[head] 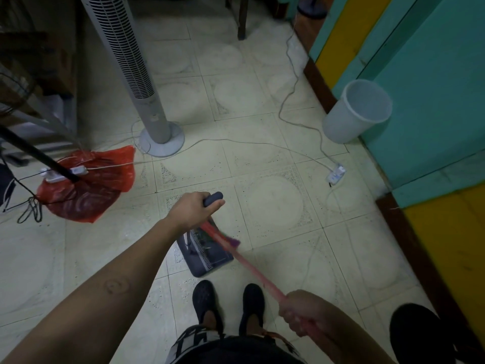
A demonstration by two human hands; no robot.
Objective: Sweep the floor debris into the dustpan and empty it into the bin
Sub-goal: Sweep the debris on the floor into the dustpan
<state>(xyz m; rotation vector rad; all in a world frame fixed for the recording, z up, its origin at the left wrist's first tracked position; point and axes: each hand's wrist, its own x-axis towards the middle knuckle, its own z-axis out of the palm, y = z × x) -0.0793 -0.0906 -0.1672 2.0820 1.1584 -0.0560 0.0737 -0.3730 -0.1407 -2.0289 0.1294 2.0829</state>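
My left hand (193, 210) grips the dark upright handle (213, 198) of a grey dustpan (207, 254) that rests on the tiled floor just in front of my feet. My right hand (301, 315) is closed around the pink handle (252, 269) of a broom. The broom's head (231, 241), blurred and purple-tipped, lies at the dustpan's mouth. Small dark debris shows inside the pan. A white plastic bin (357, 111) stands tilted against the teal wall at the right, its inside hidden.
A white tower fan (139, 74) stands on its round base at centre left. White cables (296, 122) run across the floor to a power strip (336, 174). A red plastic bag (89, 182) lies at the left under a black pole. A chair leg (241, 19) stands at the back.
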